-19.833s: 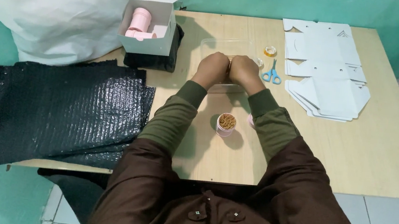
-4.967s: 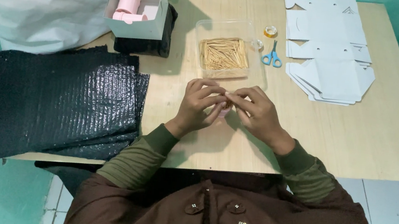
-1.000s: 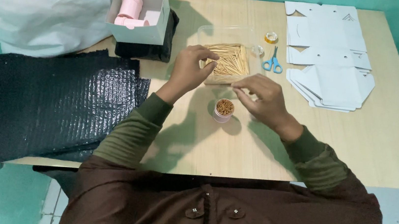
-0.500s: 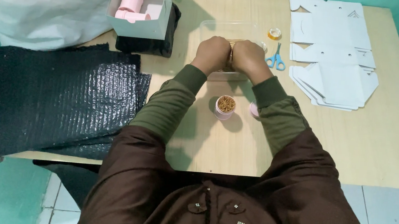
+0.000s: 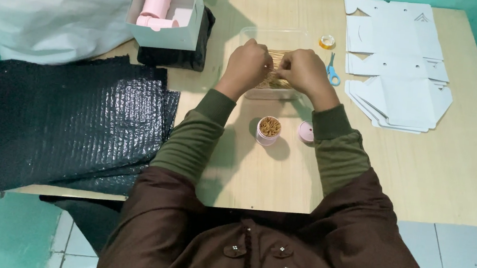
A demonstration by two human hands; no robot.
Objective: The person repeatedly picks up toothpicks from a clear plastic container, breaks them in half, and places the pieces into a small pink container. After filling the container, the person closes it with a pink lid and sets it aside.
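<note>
Both my hands, left hand (image 5: 250, 64) and right hand (image 5: 303, 71), pinch toothpicks (image 5: 271, 82); fingers together. Light, stiff, snappable; I'd grip mid-length.

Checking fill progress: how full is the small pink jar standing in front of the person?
Full or nearly so: the upright, uncapped pink jar shows toothpick ends packed up to its rim; its lid lies beside it.

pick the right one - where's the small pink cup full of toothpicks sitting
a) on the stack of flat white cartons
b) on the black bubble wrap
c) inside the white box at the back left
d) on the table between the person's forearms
d: the small pink cup stands upright on the wooden table between the two forearms, with a pink lid just beside it, nearer the person than the left hand and right hand.
</note>
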